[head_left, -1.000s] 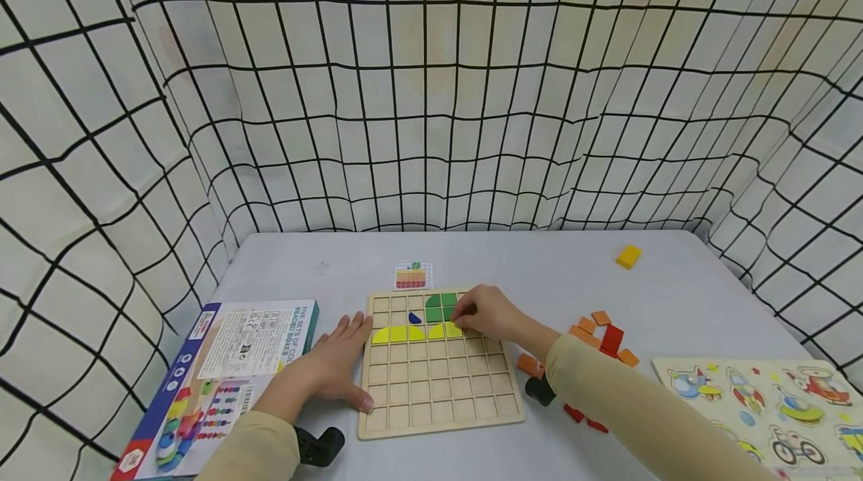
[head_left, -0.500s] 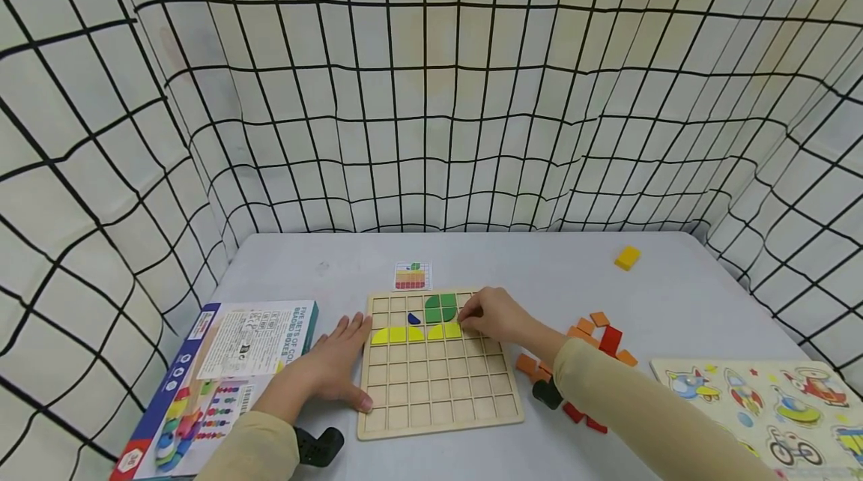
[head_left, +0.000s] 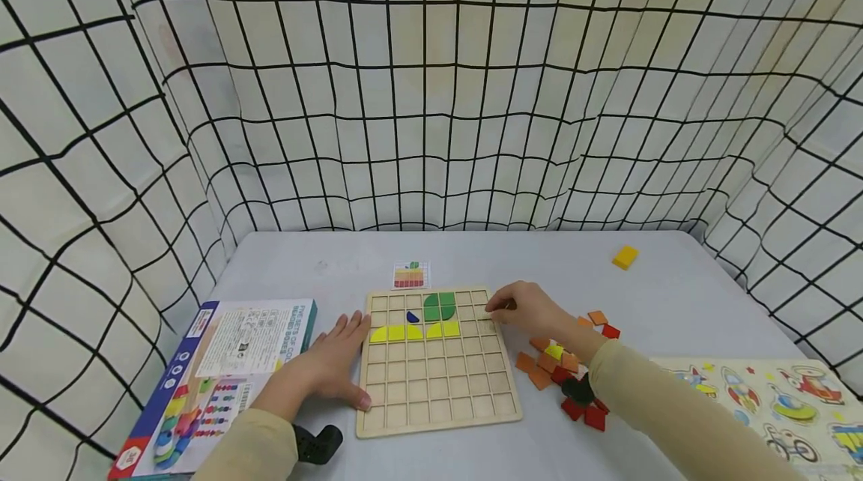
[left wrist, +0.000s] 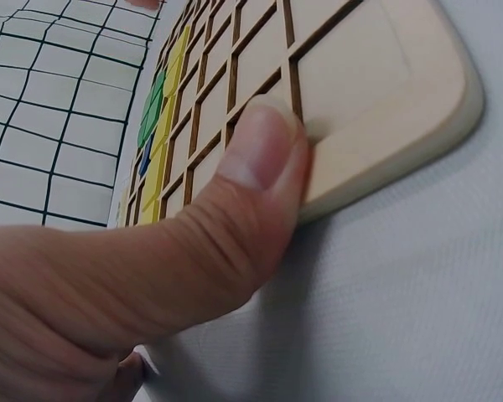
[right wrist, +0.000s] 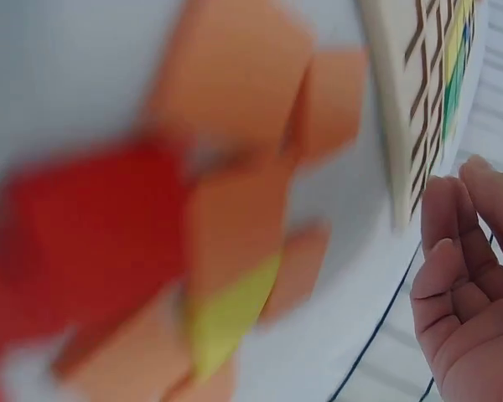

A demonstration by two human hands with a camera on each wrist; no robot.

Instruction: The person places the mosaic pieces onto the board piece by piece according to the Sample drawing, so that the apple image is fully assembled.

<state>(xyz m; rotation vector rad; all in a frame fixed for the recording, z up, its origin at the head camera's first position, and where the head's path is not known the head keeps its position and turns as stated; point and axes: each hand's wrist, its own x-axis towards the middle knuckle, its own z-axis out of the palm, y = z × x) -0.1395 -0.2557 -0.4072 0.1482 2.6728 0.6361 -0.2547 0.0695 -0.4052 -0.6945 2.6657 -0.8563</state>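
Note:
A wooden grid board (head_left: 438,391) lies mid-table, divided into small squares. Yellow tiles (head_left: 398,333) form a row across it, with a gap between two groups. Above them sit green tiles (head_left: 440,307) and one small dark blue tile (head_left: 413,317). My left hand (head_left: 330,365) spreads flat along the board's left edge, its thumb (left wrist: 260,142) resting on the border. At the board's upper right edge is my right hand (head_left: 529,309); thumb and fingertips are close together, and I see nothing between them in the right wrist view.
Loose orange tiles (head_left: 539,377) and red tiles (head_left: 595,417) lie right of the board, with a yellow one among them. Behind the board is a pattern card (head_left: 411,275). A boxed toy (head_left: 249,339) lies left, a picture board (head_left: 775,406) right, yellow blocks (head_left: 625,257) far right.
My right hand has moved right, from the green tiles to the board's edge. A rounded green tile now shows at the lower right of the green group. My left hand stays put.

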